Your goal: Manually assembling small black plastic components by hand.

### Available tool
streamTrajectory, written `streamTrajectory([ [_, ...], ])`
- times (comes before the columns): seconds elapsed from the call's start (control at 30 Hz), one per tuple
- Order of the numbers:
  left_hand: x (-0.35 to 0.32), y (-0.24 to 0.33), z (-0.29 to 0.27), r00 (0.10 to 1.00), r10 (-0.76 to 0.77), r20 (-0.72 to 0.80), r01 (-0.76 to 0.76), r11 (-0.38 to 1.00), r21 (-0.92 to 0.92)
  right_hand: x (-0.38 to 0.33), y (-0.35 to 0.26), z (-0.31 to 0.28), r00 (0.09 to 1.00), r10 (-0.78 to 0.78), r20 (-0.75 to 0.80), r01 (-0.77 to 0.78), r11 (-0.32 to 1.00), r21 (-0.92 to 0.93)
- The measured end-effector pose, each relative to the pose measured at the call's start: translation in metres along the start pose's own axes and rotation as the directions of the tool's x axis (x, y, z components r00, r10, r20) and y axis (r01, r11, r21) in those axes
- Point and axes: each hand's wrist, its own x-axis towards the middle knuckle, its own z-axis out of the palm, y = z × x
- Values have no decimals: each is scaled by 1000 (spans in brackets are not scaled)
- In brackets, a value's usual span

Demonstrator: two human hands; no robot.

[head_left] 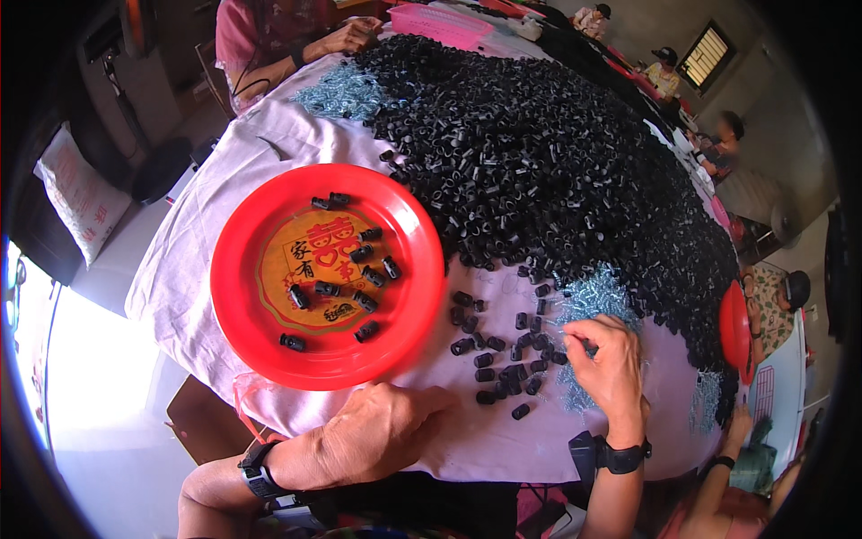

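My left hand [382, 429] is closed over the cloth just below the red plate [235, 269], its fingertips turned away, so what it holds is hidden. My right hand [609, 364] bends over a small pile of pale blue metal springs [600, 296], thumb and fingers pinched together; anything between them is too small to make out. Between the hands lie several loose black plastic cord-lock pieces [516, 373]. Several black cord locks [364, 302] rest scattered in the plate, which has a yellow printed centre.
A large heap of black plastic parts [539, 171] covers the table's far side. More springs [346, 92] lie at the far left, near another person's hand [352, 36]. A pink basket [440, 25] stands behind. Other people sit along the right edge, beside another red plate [734, 332].
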Motion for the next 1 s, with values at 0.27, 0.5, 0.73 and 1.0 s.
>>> streamTrajectory([
  [0.27,3,9,-5,995,-97,13,98,993,-62,8,-11,6,986,-124,114,112,988,106],
  [0.5,2,7,-5,998,-63,2,63,995,-84,-3,-6,6,998,-63,-6,63,977,203],
  [0.73,8,10,-5,997,-73,-34,64,977,-203,-20,-9,2,994,107,30,-109,896,430],
  [1.0,39,27,12,978,-184,-100,127,900,-418,-40,-52,3,989,76,124,-141,705,695],
])
